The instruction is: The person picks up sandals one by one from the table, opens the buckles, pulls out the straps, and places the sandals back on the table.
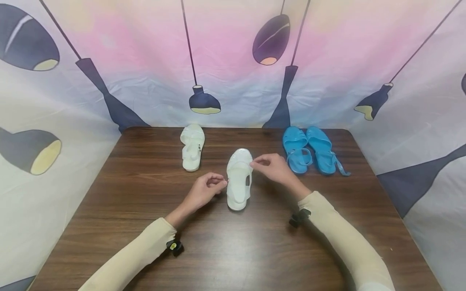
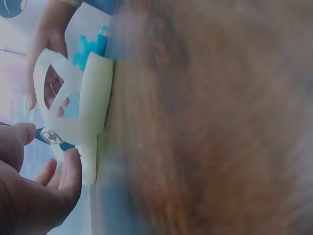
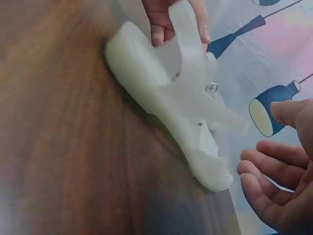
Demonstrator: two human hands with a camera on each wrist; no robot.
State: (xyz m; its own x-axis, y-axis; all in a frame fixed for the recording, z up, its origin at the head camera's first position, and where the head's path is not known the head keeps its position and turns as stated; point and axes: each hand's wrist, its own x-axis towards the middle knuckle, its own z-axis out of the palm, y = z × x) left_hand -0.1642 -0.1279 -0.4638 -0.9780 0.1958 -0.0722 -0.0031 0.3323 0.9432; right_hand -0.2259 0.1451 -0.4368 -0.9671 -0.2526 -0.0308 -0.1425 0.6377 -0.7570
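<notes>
- Behind it all, we've got a wrinkled backdrop (image 1: 145, 60) printed with dark lamps.
- Below, our wood-grained table (image 1: 233, 250).
- Two o'clock from centre: glossy blue sandals (image 1: 322, 145).
- Centre table, the smooth white sandal (image 1: 238, 184), sole down; another pale sandal (image 1: 192, 163) at ten.
- Near three, the right hand (image 1: 274, 167), thumb and fingers parted, holding nothing beside a strap (image 3: 220, 110).
- Near nine, the left hand (image 1: 204, 190), loosely open, grips nothing; contact we can't tell.
- Shiny buckle (image 3: 212, 88): marking too small to read.

A white sandal (image 3: 188, 100) stands on a brown table (image 3: 73, 137) between the right grip (image 3: 292, 170) and the left grip (image 3: 159, 18).
</notes>
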